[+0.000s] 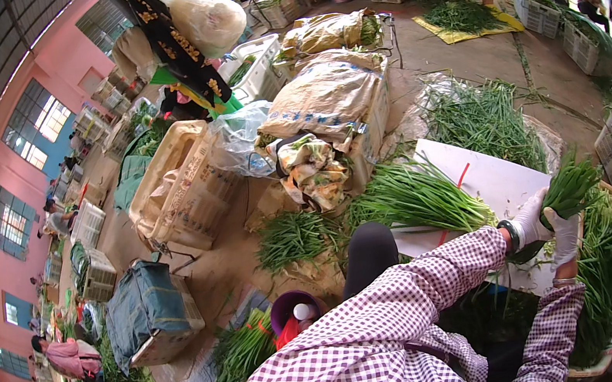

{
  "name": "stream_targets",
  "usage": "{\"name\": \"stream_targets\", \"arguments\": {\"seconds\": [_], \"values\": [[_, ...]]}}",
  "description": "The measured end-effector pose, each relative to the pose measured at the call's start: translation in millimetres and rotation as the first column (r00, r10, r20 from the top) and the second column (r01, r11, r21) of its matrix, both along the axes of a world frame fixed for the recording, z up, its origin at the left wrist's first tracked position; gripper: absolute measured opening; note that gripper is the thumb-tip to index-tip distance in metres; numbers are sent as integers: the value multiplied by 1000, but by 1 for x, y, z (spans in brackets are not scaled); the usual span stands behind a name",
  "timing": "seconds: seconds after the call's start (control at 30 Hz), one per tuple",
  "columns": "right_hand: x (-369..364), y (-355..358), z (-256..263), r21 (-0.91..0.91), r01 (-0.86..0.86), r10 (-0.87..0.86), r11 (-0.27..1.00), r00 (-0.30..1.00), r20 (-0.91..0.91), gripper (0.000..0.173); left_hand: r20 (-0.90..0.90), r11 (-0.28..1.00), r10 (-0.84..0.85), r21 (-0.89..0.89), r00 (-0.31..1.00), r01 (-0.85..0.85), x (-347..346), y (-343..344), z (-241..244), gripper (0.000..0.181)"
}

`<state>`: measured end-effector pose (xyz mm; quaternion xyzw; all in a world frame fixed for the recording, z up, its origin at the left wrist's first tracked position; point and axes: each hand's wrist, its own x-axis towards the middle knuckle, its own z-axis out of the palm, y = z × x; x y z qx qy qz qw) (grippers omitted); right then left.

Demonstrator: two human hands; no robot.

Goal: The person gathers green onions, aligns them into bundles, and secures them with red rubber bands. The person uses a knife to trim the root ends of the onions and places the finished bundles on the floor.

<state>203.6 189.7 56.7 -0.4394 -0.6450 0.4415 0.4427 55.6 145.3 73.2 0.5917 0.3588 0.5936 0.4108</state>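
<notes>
My gloved left hand [529, 223] and gloved right hand [564, 235] close together around a bunch of green chives [573, 190], its leaves folded towards the upper right. Below the hands hangs a dark green part of it. A white board [495, 179] lies under and beside my left hand. Across the board rests a large pile of chives [424, 198], pale stem ends towards me. A red strip [463, 175] shows at the pile's upper side. To the right of my right hand stands a crate heaped with loose chives [610, 265].
Loose greens [478, 120] lie on sheeting beyond the board. Cut leaves [295, 238] cover the floor near my knee [373, 249]. A purple bucket [290, 304] and tied bunches [241, 352] are at my left. Further off stand a covered crate [327, 94], a beige crate [194, 189] and several people.
</notes>
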Motion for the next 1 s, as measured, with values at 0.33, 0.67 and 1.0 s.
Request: {"name": "stream_targets", "arguments": {"seconds": [0.33,0.67,1.0], "values": [[-31,-13,14,37,-10,13,999,996,-85,29,813,777,-212,-196,542,598,18,28,-46,47],[34,38,-32,-26,273,-274,962,946,-175,25,-108,977,163,-118,981,-176,-26,-80,-79,79],[91,71,-89,15,313,-313,950,950,-10,28,-250,907,205,-314,946,-280,-56,-134,-110,55]]}}
